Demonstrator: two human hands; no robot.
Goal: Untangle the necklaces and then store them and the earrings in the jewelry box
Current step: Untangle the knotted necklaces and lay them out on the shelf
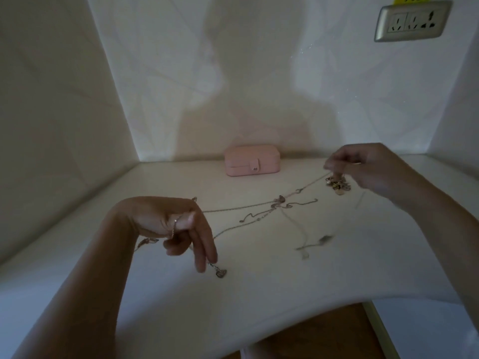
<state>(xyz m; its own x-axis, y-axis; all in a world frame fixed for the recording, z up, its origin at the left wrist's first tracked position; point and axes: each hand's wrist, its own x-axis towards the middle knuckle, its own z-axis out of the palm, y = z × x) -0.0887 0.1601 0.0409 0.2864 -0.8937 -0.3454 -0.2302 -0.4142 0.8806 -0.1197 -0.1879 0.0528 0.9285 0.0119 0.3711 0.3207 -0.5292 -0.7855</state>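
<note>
Thin tangled necklaces [281, 200] stretch in the air between my two hands above the white tabletop [259, 281], knotted near the middle. My left hand [178, 226] holds chain ends at the near left; a small pendant [220, 273] dangles below its fingers. My right hand [363, 167] pinches the other chain ends at the far right, with a cluster of charms [338, 185] hanging under it. A blurred pendant [324, 240] swings low near the middle. The pink jewelry box [252, 160] sits closed, its snap fastened, against the back wall. Earrings are not discernible.
White walls enclose the tabletop on the left, back and right. A wall socket [412, 20] is at the upper right. The table's near edge curves above a wooden floor [324, 335].
</note>
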